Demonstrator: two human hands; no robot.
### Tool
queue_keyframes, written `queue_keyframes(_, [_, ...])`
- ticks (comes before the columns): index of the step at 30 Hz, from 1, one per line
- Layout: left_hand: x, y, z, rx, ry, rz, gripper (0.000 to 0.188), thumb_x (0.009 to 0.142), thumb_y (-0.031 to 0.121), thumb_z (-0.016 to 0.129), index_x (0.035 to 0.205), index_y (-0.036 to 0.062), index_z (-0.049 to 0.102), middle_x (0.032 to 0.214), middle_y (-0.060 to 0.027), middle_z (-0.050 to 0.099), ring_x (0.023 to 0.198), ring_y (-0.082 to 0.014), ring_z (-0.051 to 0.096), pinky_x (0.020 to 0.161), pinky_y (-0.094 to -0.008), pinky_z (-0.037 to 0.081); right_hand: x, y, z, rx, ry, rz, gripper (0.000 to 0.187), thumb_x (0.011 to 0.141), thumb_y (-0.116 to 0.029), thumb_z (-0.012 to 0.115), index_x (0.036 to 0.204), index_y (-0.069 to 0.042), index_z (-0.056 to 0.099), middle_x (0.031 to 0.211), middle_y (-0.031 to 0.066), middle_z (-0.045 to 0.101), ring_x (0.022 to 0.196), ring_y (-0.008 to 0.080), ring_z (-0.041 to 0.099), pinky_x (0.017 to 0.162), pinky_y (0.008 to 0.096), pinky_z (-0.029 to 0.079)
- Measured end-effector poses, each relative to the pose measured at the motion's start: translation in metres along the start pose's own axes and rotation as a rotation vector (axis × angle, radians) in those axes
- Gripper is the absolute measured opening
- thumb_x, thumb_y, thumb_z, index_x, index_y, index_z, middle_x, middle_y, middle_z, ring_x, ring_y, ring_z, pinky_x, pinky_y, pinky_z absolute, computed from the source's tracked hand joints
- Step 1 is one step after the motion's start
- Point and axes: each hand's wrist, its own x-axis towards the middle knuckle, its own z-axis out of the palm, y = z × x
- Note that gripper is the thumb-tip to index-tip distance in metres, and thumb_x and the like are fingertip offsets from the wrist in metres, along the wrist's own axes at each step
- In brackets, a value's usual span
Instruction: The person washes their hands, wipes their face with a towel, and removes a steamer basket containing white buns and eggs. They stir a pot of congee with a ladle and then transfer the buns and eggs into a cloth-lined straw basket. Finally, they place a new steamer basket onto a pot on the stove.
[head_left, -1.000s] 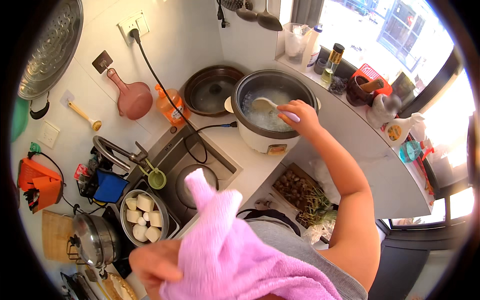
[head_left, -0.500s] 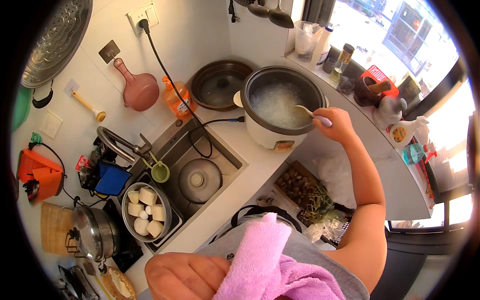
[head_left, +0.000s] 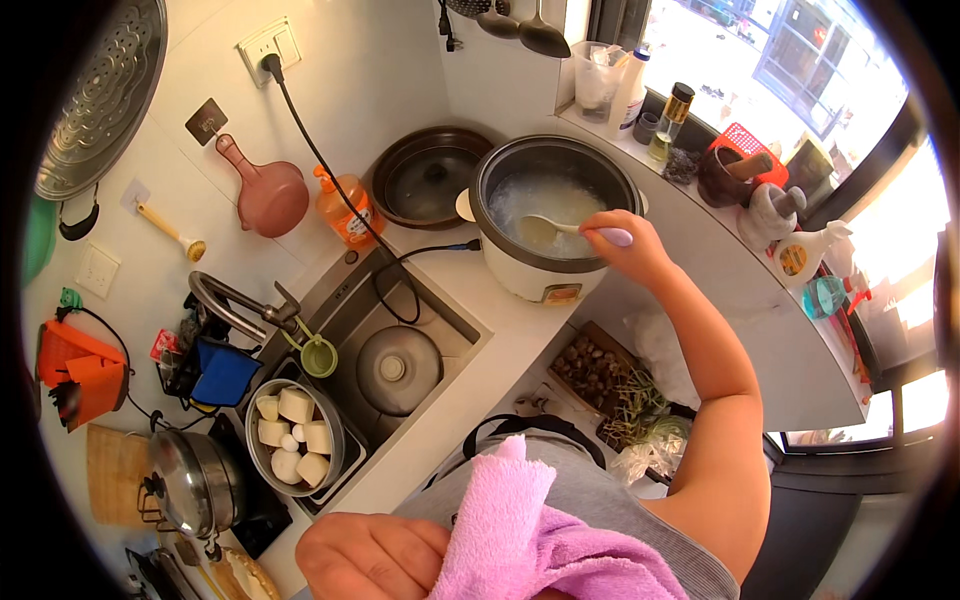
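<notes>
Right hand (head_left: 628,250) outstretched, gripping spoon (head_left: 572,230) in rice cooker (head_left: 552,225).

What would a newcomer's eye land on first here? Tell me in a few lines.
The pink towel bunched in the left hand fills the bottom edge. Beyond it, the right hand holds a rice paddle in the open rice cooker on the counter. To the left, a bowl of white chunks sits in the sink.

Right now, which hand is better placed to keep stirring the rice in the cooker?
Right. The right hand already holds the pale spoon, whose bowl sits in the rice cooker. The left hand is low near the body, holding a pink towel, far from the pot.
</notes>
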Motion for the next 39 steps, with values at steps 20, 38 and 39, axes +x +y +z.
queue_keyframes(20, [-0.026, 0.092, 0.001, 1.864, -0.853, -0.39, 0.02, 0.078, 0.017, 0.066, 0.083, 0.0004, 0.057, 0.081, -0.0172, 0.057, 0.075, -0.0291, 0.055, 0.062, -0.0387, 0.044, -0.006, 0.034, -0.01, 0.212, 0.339, 0.459, 0.022, 0.08, -0.021, 0.06, 0.091, -0.004, 0.068, 0.065, 0.0057, 0.064, 0.06, 0.0097, 0.058, 0.055, 0.0259, 0.043])
queue_keyframes(38, [-0.104, 0.108, -0.016, 1.874, -0.206, -0.179, 0.027, 0.079, 0.019, 0.062, 0.065, -0.0002, 0.05, 0.061, -0.0128, 0.049, 0.055, -0.0236, 0.045, 0.051, -0.032, 0.037, -0.025, 0.002, -0.028, 0.561, 0.553, 0.357, 0.02, 0.088, -0.018, 0.059, 0.097, -0.001, 0.065, 0.074, 0.0078, 0.067, 0.052, 0.0047, 0.05, 0.047, 0.0177, 0.035])
queue_keyframes(39, [-0.112, 0.109, -0.016, 1.871, -0.151, -0.149, 0.027, 0.079, 0.019, 0.062, 0.064, -0.0003, 0.05, 0.06, -0.0125, 0.048, 0.054, -0.0233, 0.045, 0.051, -0.0316, 0.036, -0.026, -0.003, -0.03, 0.515, 0.55, 0.335, 0.019, 0.088, -0.017, 0.059, 0.098, -0.001, 0.065, 0.076, 0.007, 0.067, 0.054, 0.0047, 0.051, 0.049, 0.0178, 0.036])
